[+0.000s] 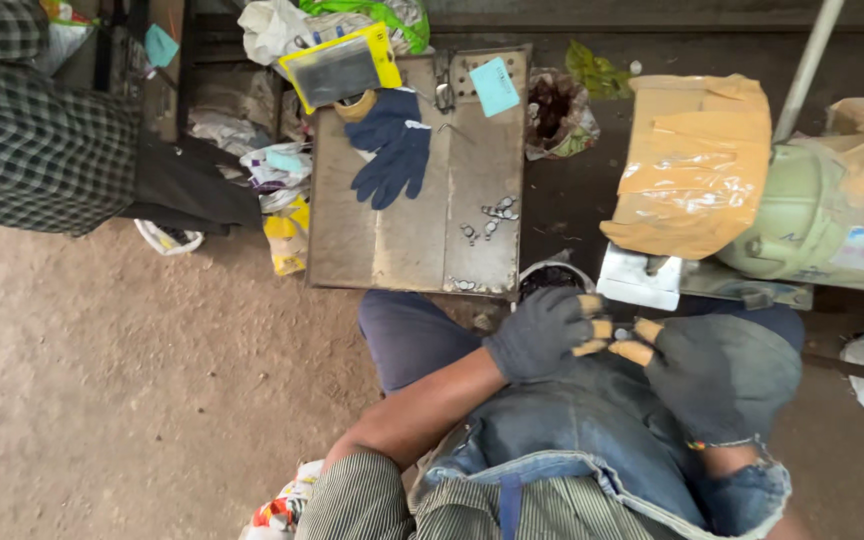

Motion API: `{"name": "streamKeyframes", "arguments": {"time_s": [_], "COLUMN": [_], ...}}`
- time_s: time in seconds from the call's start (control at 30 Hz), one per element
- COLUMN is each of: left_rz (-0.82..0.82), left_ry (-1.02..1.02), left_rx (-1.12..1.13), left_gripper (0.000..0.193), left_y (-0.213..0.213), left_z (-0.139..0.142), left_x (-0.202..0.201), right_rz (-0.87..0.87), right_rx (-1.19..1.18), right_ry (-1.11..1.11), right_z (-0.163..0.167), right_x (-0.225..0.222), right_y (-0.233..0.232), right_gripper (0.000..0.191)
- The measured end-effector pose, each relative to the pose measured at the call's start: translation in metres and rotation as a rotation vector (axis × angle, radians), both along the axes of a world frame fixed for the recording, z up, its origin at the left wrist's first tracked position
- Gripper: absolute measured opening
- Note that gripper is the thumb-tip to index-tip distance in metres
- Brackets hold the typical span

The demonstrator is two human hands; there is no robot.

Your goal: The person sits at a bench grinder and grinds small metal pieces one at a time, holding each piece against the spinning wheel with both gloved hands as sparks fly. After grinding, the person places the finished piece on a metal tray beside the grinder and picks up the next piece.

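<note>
Far left, another person's checked sleeve (32,140) and dark trouser leg sit at the edge of the dirt floor (102,400), not part of the work. Next, crumpled bags and a yellow packet (288,235) piled beside a flat metal tray (392,250), probably dumped there to stay in reach. On the tray: a spare blue glove (392,145) lying flat near the top, a yellow-edged pouch (340,68) overhanging the top rim, a light blue card (495,86), and small metal pieces (492,215) scattered toward its right side, likely laid out for picking. Below, over the lap, left hand (542,335) in a dark glove with bare tan fingertips, curled nearly closed, pinching a small metal part (623,333). Right hand (722,375), same glove type, fingers bent in, tips meeting the same part from the other side; both seem to grip it, held close over the knees for control. Part is tiny and blurred, shape unclear. Right of that, a white block (637,280), a taped cardboard piece (697,160), and a pale green tank (812,220).
</note>
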State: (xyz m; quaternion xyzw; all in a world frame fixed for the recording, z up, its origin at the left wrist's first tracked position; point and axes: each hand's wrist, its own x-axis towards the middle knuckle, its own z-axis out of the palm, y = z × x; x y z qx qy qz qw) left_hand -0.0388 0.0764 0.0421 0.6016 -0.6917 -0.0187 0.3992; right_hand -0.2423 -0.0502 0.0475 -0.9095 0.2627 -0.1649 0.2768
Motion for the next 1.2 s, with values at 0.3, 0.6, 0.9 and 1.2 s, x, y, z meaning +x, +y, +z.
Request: {"name": "streamKeyframes", "arguments": {"time_s": [0.3, 0.6, 0.9, 1.2], "left_rz": [0.405, -0.052, 0.159, 0.189], "left_ry": [-0.27, 1.041, 0.53, 0.202], "left_rx": [0.649, 0.704, 0.342, 0.208], "left_gripper": [0.04, 0.07, 0.036, 0.026], "left_y": [0.066, 0.032, -0.029, -0.035], "left_z": [-0.077, -0.01, 0.024, 0.011], "left_x": [0.089, 0.039, 0.002, 0.0], "right_rz": [-0.032, 0.084, -0.127, -0.177], "right_rx": [0.329, 0.336, 0.164, 0.091], "right_ry": [0.15, 0.338, -0.101, -0.03], "right_z": [0.008, 0.056, 0.05, 0.035], "right_x": [0.014, 0.026, 0.015, 0.02], "right_y": [0.014, 0.014, -0.021, -0.012], "right_gripper": [0.038, 0.07, 0.031, 0.052]}}
